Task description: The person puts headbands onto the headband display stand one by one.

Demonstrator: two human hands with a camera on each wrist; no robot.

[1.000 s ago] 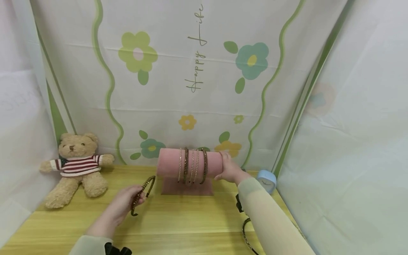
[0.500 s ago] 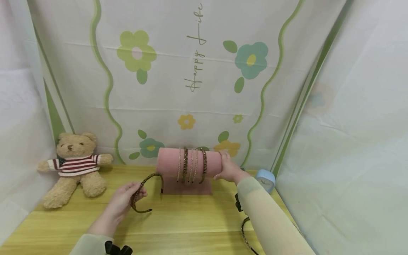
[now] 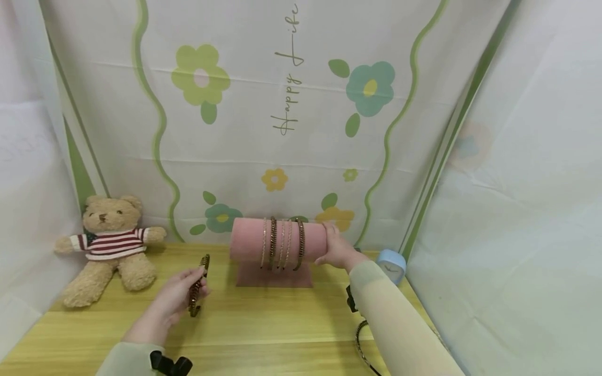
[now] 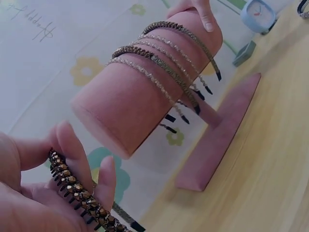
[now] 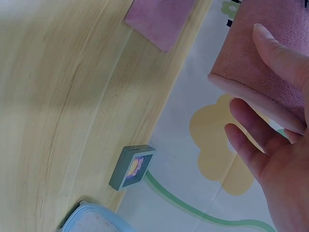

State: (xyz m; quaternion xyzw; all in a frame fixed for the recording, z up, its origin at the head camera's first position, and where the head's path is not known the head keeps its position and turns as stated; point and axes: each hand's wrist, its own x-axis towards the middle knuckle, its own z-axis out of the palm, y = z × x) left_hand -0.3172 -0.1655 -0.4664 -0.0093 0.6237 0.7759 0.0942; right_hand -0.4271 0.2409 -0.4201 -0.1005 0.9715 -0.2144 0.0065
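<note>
A beaded bronze-brown headband [image 3: 194,298] is pinched between the thumb and fingers of my left hand [image 3: 175,298], held left of a pink velvet headband stand [image 3: 245,240]. In the left wrist view, the faceted beads and comb teeth of that headband [image 4: 79,193] show close up. The stand is a horizontal roll on a flat base. Several headbands [image 3: 273,244] sit over the roll, some thin and pale, others thicker and brown. My right hand [image 3: 339,250] grips the roll's right end, thumb on the velvet [image 5: 285,63]; part of its fingers is hidden behind the end.
A teddy bear [image 3: 115,250] in a striped sweater sits at the back left. At the right are a light blue clock [image 3: 391,265] and a small dark green box [image 5: 132,166]. Another headband [image 3: 360,344] lies near my right forearm. Printed cloth encloses the wooden table [image 3: 263,329].
My left hand has turned the headband, showing its open curve half a second ago and its edge now, slightly farther left. The right hand and stand stay put.
</note>
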